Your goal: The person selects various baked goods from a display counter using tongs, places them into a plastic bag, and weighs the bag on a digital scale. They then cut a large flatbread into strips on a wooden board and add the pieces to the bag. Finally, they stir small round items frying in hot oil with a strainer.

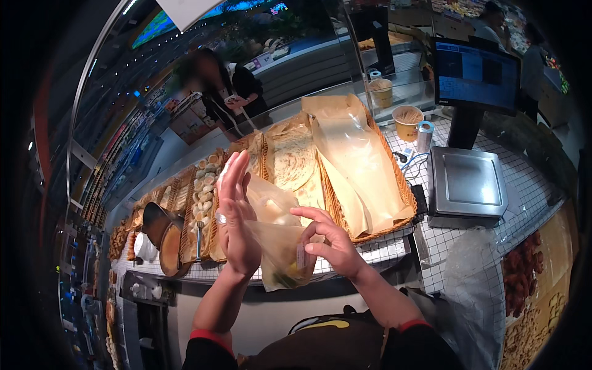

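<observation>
A translucent plastic bag [282,240] hangs between my two hands over the counter's front edge, with pale and green-yellow contents and a small printed label near its right side. My left hand [236,217] is held upright at the bag's left, fingers extended; whether its far side grips the bag I cannot tell. At the bag's right side, the curled thumb and fingers of my right hand [330,240] hold the plastic by the label. Behind the bag, flatbreads [296,162] lie on paper in a wicker basket.
Right of the flatbreads is a paper-lined wicker basket [409,196], then a metal weighing scale [471,185] below a monitor [476,76]. A cup of sticks [407,124] stands behind. Left are food trays and a round wooden board [171,249]. A person [231,92] stands beyond the glass.
</observation>
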The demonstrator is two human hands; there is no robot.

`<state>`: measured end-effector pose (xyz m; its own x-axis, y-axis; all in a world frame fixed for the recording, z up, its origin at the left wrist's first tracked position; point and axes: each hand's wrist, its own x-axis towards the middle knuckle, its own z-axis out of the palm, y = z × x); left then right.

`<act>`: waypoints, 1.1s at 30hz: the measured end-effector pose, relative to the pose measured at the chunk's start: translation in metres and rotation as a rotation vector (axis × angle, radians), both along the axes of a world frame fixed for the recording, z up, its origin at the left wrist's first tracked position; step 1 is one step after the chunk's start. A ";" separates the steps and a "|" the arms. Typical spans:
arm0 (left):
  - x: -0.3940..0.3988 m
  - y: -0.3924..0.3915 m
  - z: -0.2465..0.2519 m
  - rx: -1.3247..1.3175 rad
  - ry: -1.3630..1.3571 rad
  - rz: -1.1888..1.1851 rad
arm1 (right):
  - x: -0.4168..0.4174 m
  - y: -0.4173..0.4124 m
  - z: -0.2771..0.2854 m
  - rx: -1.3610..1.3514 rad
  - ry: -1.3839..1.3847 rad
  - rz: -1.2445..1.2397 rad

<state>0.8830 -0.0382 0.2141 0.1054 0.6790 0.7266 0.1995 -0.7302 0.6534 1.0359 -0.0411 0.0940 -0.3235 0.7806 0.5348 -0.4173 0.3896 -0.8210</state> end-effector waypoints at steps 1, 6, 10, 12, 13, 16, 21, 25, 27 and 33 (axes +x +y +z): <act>-0.017 -0.001 0.002 -0.010 0.013 -0.002 | -0.027 0.006 -0.006 0.084 -0.129 -0.056; -0.107 -0.010 0.009 -0.255 -0.048 0.015 | -0.133 0.003 -0.021 -0.141 -0.097 0.115; -0.169 0.003 0.013 -0.560 -0.322 -0.009 | -0.194 0.014 -0.021 -0.126 -0.058 0.036; -0.197 0.011 0.019 -0.692 -0.411 -0.028 | -0.219 0.026 -0.015 -0.136 -0.188 0.031; -0.212 0.015 0.022 -0.761 -0.456 -0.037 | -0.231 0.032 -0.012 -0.144 -0.252 0.028; -0.266 0.047 0.021 -1.009 -0.573 -0.054 | -0.259 0.071 -0.013 -0.074 -0.151 0.032; -0.330 0.110 0.029 -1.256 -0.312 -0.062 | -0.309 0.163 -0.026 -0.132 0.134 -0.103; -0.374 0.174 0.050 -1.316 -0.106 0.127 | -0.340 0.224 -0.041 -0.283 0.130 -0.138; -0.390 0.207 0.048 -1.244 -0.016 0.177 | -0.355 0.249 -0.048 -0.328 0.122 -0.171; -0.457 0.325 -0.005 -1.046 0.070 0.489 | -0.371 0.289 -0.076 -0.378 0.151 -0.349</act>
<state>0.4256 0.2867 0.2091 -0.3169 0.9246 -0.2113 0.3713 0.3260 0.8694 0.6654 0.2474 0.0179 0.0484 0.9751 0.2163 -0.4401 0.2152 -0.8718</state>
